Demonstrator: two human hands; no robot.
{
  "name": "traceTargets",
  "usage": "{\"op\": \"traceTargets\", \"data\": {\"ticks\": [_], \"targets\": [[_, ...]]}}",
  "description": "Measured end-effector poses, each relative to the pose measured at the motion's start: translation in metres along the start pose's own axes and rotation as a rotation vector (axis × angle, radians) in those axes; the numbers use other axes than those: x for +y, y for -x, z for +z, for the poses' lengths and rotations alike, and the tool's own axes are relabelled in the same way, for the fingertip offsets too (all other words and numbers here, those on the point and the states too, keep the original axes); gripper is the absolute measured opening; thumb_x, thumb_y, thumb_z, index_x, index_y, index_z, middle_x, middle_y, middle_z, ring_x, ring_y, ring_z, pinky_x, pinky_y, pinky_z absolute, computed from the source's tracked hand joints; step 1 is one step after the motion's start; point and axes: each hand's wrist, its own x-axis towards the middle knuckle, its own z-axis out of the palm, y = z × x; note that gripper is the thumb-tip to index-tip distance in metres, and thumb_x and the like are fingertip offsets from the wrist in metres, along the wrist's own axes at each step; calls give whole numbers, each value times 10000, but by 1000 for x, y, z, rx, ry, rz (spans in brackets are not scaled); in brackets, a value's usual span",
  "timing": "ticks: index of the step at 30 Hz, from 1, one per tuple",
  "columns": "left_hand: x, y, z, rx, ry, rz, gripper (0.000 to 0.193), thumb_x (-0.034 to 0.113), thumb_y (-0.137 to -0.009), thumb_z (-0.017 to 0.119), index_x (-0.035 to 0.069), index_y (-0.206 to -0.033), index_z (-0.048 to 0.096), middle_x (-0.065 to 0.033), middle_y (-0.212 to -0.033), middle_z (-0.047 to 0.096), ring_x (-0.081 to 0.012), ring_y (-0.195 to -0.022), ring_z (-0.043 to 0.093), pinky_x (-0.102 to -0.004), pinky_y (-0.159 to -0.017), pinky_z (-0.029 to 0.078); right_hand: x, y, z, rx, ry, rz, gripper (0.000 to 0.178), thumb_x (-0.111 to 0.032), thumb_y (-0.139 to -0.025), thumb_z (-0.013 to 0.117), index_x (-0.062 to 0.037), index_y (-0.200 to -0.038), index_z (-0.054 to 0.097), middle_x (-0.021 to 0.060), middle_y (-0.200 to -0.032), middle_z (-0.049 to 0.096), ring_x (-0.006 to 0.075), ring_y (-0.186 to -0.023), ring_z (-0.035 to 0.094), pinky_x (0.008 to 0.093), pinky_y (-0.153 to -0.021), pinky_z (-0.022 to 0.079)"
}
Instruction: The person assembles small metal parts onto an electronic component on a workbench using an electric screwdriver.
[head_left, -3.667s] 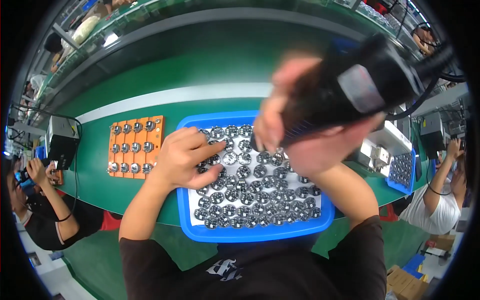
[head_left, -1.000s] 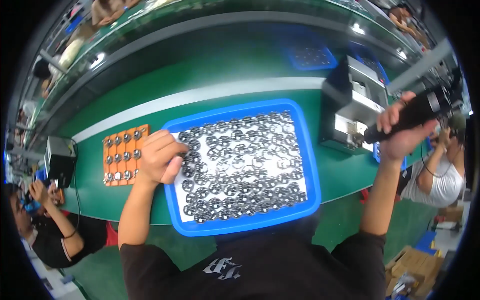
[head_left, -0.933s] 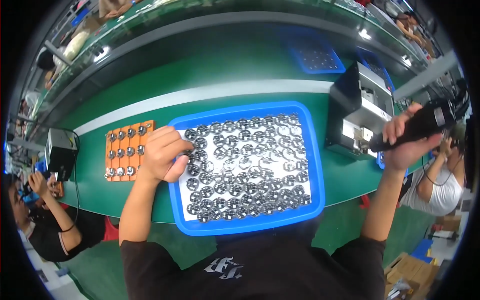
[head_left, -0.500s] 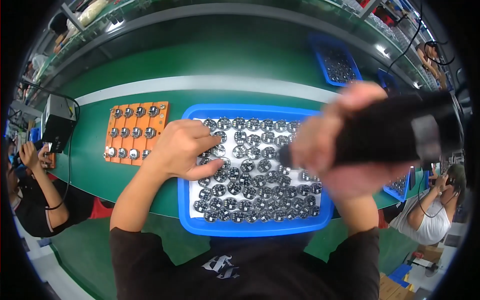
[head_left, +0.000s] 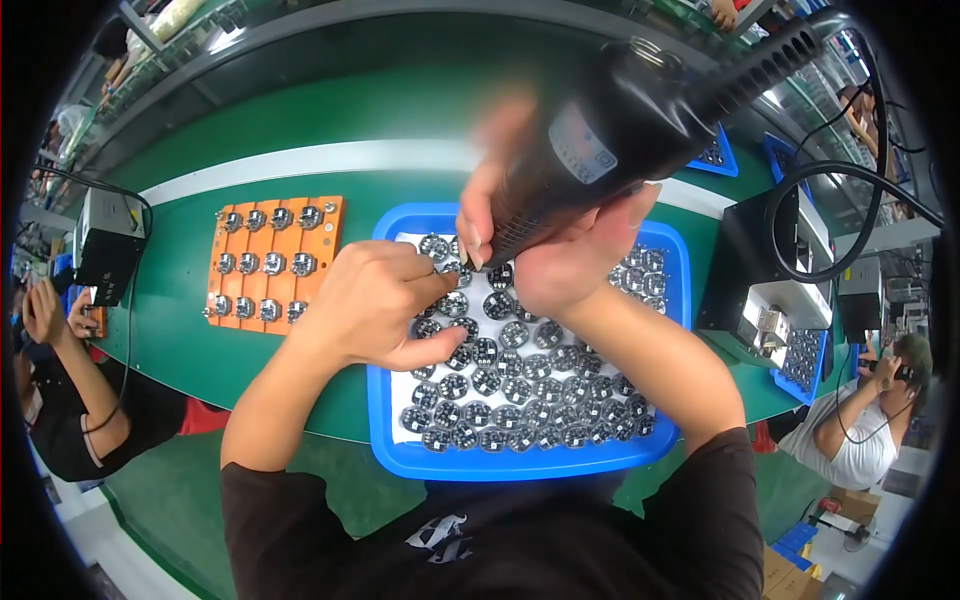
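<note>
Right hand [head_left: 570,260] lowered black tool [head_left: 610,140] over blue tray [head_left: 520,462].
</note>
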Motion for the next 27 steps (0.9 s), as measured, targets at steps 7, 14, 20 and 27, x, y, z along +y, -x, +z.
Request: {"op": "traceTargets", "data": {"ticks": [7,14,20,27], "targets": [[2,-1,-2,-25,-14,-18,407,413,-730,721,19,-831,743,-51,-592,522,-254,-582,585,-388,-543,472,-3,0,7,35,25,56,1083,-970,-763,64,-34,-1199,393,112,-623,568,173,-493,515,300,-506,461],[3,-2,-4,-29,23,-21,448,425,-663,746,12,-835,731,-78,-634,549,-292,-609,591,-405,-557,470,3,1,13,28,82,65,1134,-1030,-658,183,-27,-1123,435,50,-627,536,109,-479,485,242,-461,409],[4,-2,-7,-30,57,-40,462,410,-618,762,8,-844,726,-91,-656,562,-316,-649,603,-419,-577,472,6,-1,18,53,5,-38,998,-950,-731,343,0,-1001,489,47,-666,531,89,-496,473,226,-450,390],[5,-4,-10,-83,26,-54,478,412,-612,765,17,-881,741,-87,-653,569,-301,-651,614,-406,-573,472,7,-11,10,-2,17,-101,907,-861,-875,324,5,-1095,481,64,-664,540,113,-515,493,239,-476,404]]}}
